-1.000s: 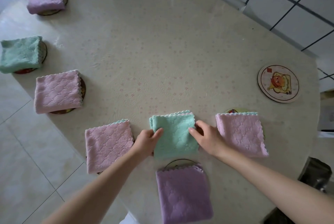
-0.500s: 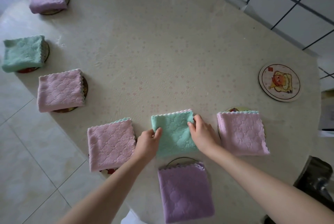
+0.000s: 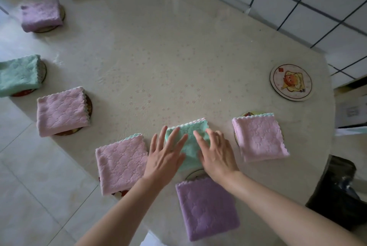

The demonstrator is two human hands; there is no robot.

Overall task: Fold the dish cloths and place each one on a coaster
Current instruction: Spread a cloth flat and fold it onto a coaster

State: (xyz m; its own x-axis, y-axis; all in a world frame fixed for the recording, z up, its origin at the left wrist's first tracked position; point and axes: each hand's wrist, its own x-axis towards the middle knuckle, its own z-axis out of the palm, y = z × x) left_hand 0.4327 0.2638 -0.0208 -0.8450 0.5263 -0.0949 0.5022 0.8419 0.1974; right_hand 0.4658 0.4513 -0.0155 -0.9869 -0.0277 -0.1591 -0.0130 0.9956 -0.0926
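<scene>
At the near edge of the table point(image 3: 178, 57), the folded green cloth point(image 3: 188, 136) lay directly on the table top, between a pink cloth point(image 3: 121, 163) on its left and another pink cloth point(image 3: 260, 138) on its right. The left hand point(image 3: 164, 156) and the right hand point(image 3: 216, 152) both rested on it palm down, the fingers straight and spread, gripping nothing. I believe they pressed in this way to flatten the folds, so that the small square would not spring open when lifted.

The purple cloth point(image 3: 206, 208) just in front of it covered a coaster, of which only a part of the rim showed. The other folded cloths along the left side each sat on a coaster too, with a dark rim visible under them. Only one bare coaster point(image 3: 291, 82), with a cartoon picture, stood free on the right, well apart from the hands. It seemed to be the place left for the green cloth, so the task looked almost finished, and the next move would need a grip on both sides to keep the folds together
</scene>
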